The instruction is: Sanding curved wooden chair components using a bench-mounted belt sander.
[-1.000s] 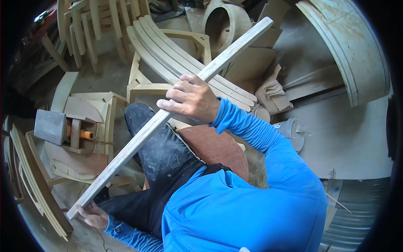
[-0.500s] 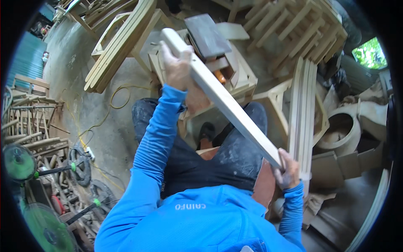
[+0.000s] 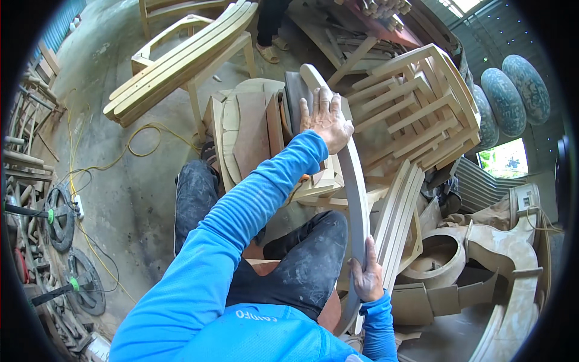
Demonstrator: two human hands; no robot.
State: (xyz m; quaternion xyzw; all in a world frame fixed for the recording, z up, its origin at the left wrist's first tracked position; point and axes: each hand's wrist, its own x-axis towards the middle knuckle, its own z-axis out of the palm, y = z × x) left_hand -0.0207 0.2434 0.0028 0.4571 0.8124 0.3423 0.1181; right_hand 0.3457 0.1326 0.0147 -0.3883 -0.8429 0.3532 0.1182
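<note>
A long, gently curved wooden bar (image 3: 354, 187) runs from the middle far side down past my right thigh. My left hand (image 3: 327, 119) lies over its far part, fingers across the wood and thumb on the right side. Lower down, my right hand (image 3: 369, 273) grips the bar near its close end, thumb on the left side. Beside the bar's far end is a dark grey flat slab (image 3: 294, 96), partly hidden by the bar and my left hand. A wooden stand with curved panels (image 3: 248, 123) stands just left of it, in front of my knees.
Long slats lie stacked on a frame (image 3: 181, 66) at far left; more slats (image 3: 401, 211) lie at right. A slatted wooden frame (image 3: 416, 108) stands far right. Yellow cable (image 3: 129, 145) loops over the floor. A person's foot (image 3: 267, 54) shows at the back. Beige ducting (image 3: 437, 253) is at right.
The bar has swung from a diagonal to nearly upright in view. My left hand has moved right and now lies over its top. The view has turned to the right.
</note>
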